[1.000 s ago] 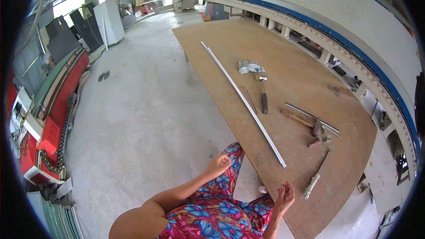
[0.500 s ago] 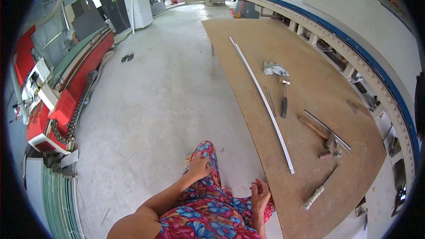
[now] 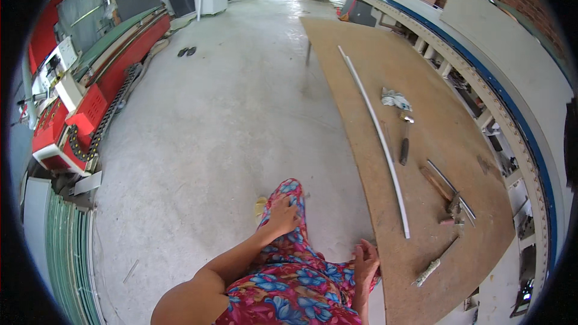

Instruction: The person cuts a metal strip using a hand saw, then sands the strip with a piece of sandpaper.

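My left hand (image 3: 283, 215) lies on my knee, over the red and blue floral cloth (image 3: 290, 188), with its fingers loosely out and nothing visible in it. Beside the near left edge of a brown board-topped table (image 3: 445, 132), my right hand (image 3: 365, 262) hangs with its fingers half bent and apart, holding nothing I can see. A long white strip (image 3: 380, 135) runs lengthwise on the board. To its right are crumpled whitish cloth (image 3: 395, 100), a dark-handled hammer (image 3: 404, 149), a wooden-handled hammer (image 3: 435, 183), a metal rod (image 3: 442, 176) and a blade with a wrapped handle (image 3: 427, 272).
A red machine (image 3: 90, 111) with a black cable chain stands on the left, above a stack of green-edged panels (image 3: 67, 247). Dark slippers (image 3: 187, 52) lie on the grey floor (image 3: 235, 102). Along the right runs a long machine with a blue beam (image 3: 512, 114).
My view has tilted down and turned a little left, so the table and tools sit farther right. Both hands stay close to where they were; the left fingers look flatter on the knee.
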`<state>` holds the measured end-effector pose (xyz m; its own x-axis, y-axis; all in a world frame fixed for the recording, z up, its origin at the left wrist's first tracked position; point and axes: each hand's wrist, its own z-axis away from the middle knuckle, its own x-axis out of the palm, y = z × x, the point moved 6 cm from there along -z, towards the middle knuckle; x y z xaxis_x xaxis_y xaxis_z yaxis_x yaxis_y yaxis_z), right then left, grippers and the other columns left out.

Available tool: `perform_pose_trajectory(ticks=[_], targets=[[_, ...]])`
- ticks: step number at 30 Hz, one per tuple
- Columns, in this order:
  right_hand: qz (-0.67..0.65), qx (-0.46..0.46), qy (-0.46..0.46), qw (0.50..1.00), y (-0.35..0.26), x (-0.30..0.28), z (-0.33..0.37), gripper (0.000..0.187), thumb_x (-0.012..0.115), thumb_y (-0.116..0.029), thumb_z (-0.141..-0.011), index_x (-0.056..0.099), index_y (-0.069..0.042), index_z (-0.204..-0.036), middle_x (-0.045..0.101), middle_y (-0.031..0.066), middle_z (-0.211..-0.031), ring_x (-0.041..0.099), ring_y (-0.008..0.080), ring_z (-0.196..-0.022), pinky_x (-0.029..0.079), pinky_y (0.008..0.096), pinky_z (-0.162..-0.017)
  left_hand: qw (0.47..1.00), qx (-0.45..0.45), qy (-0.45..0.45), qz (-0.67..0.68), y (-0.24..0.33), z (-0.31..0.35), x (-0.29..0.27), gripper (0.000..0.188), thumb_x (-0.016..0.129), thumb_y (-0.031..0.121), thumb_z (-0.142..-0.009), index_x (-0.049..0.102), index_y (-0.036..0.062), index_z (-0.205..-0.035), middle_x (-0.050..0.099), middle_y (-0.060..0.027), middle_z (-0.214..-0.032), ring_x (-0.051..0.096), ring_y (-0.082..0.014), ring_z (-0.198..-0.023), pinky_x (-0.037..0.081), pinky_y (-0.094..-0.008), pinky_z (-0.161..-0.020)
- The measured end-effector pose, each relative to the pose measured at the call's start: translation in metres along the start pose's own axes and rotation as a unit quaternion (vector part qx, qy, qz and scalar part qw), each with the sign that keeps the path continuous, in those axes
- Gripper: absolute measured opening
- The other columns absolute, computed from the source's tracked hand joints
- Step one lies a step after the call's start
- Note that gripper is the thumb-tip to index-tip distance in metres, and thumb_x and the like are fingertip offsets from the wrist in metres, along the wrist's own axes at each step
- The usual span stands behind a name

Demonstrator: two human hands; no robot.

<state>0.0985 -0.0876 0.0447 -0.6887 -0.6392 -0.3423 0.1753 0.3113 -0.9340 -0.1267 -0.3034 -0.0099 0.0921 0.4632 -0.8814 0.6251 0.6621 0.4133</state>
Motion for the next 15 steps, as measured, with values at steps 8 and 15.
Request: perform_pose_trajectory(ticks=[8,15], targets=[[0.04,-0.011,0.029,0.999,0.032,-0.004,0.003,0.025,0.062,-0.008,-0.088,0.063,0.004,-0.109,0.067,0.0114,-0.097,0.065,0.0182,-0.084,0.053,0.0297,-0.072,0.984,-0.058,-0.157,0.055,-0.008,-0.004,0.019,0.074,0.072,0.036,-0.075,0.044,0.0138,-0.139,0.015,-0.026,-0.154,0.014,-0.0436,-0.144,0.024,-0.0764,-0.098],[0.271,-0.15,0.0,0.951,0.042,0.009,-0.014,0.035,0.068,-0.006,-0.072,0.065,0.0,-0.107,0.062,0.0197,-0.113,0.058,0.0374,-0.104,0.047,0.0467,-0.092,0.97,-0.139,-0.191,0.058,-0.021,-0.007,0.005,0.088,0.08,0.035,-0.07,0.036,0.0197,-0.145,0.011,-0.0216,-0.156,0.004,-0.0518,-0.141,0.029,-0.0772,-0.094]])
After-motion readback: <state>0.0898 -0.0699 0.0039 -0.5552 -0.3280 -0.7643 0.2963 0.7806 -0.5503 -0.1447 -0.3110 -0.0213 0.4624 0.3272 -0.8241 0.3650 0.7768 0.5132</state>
